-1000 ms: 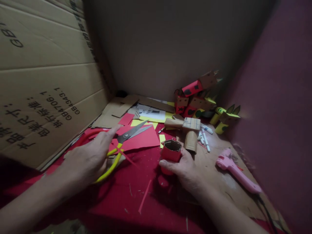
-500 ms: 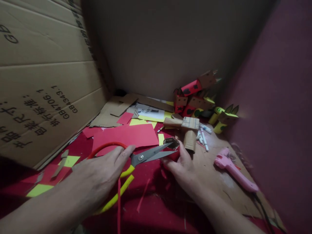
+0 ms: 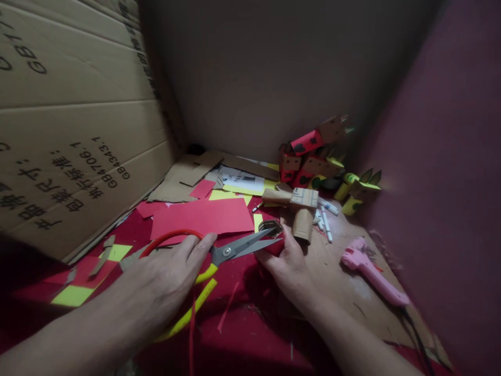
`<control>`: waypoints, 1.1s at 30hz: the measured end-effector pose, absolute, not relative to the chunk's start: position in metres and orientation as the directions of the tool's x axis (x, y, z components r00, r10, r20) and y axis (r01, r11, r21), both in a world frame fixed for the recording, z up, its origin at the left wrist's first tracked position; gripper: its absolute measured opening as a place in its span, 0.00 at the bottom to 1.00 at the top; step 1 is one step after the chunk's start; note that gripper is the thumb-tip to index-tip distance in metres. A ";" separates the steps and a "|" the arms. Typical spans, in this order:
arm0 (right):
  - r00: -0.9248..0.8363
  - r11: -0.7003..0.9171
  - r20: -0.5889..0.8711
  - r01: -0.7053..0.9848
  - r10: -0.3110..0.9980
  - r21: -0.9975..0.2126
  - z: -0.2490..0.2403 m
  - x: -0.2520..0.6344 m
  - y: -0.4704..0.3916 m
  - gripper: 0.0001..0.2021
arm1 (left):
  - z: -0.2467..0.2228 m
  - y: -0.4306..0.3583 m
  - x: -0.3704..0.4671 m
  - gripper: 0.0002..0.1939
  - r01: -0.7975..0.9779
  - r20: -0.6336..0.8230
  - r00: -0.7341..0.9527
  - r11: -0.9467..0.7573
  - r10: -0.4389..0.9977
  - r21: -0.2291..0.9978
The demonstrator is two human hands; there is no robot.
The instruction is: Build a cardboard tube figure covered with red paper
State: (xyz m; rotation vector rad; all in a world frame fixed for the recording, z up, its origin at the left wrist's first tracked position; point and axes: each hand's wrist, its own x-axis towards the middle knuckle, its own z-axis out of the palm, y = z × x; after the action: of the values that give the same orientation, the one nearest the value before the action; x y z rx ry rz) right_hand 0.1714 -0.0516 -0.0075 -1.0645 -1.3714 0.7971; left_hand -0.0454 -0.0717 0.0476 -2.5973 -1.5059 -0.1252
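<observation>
Cardboard panel [image 3: 78, 115] printed with black characters fills the upper left of the frame, beside a red cloth [image 3: 242, 355] on which a red sheet [image 3: 203, 216] lies left of centre. Below it, a left hand [image 3: 172, 274] grips scissors [image 3: 227, 251] by the handles, blades parted; right of centre, a right hand [image 3: 291, 261] wraps firmly round a red-covered tube [image 3: 277, 248], its mouth facing up. One blade crosses the opening, the other the near wall; contact is unclear. Clean cutting probably calls for a steady tube, short snips and the right thumb clear of the lower blade. A second ago the blades pointed over the sheet, apart from the tube; now they reach its rim.
</observation>
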 end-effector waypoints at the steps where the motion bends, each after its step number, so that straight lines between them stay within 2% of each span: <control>1: 0.081 0.356 0.368 0.137 0.926 -0.925 -0.008 0.171 -0.051 0.12 | 0.047 -0.073 -0.046 0.26 0.861 0.121 0.506 -0.492 0.854 -0.128; 3: 0.075 0.363 0.375 0.143 0.924 -0.921 -0.008 0.172 -0.051 0.12 | 0.047 -0.075 -0.047 0.27 0.843 0.108 0.526 -0.500 0.844 -0.199; 6: 0.064 0.383 0.400 0.188 0.914 -0.905 -0.007 0.172 -0.051 0.13 | 0.047 -0.077 -0.047 0.28 0.837 0.136 0.536 -0.504 0.833 -0.212; 11: 0.046 0.408 0.430 0.239 0.902 -0.881 -0.008 0.172 -0.052 0.12 | 0.046 -0.076 -0.043 0.27 0.809 0.150 0.585 -0.562 0.797 -0.174; 18: 0.034 0.387 0.408 0.247 0.913 -0.888 -0.010 0.170 -0.052 0.09 | 0.035 -0.074 -0.044 0.24 0.787 0.194 0.617 -0.588 0.763 -0.187; 26: 0.053 0.389 0.421 0.290 0.906 -0.874 -0.013 0.174 -0.051 0.12 | 0.031 -0.073 -0.043 0.23 0.753 0.243 0.657 -0.631 0.713 -0.187; 33: 0.059 0.383 0.419 0.307 0.906 -0.871 -0.014 0.173 -0.052 0.12 | 0.026 -0.076 -0.046 0.22 0.750 0.258 0.657 -0.651 0.709 -0.120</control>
State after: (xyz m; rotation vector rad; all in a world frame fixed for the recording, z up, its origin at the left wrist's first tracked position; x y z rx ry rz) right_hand 0.1732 -0.0522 -0.0137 -1.1447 -1.4911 0.6529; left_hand -0.0458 -0.0761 0.0265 -2.6584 -1.1866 -0.2777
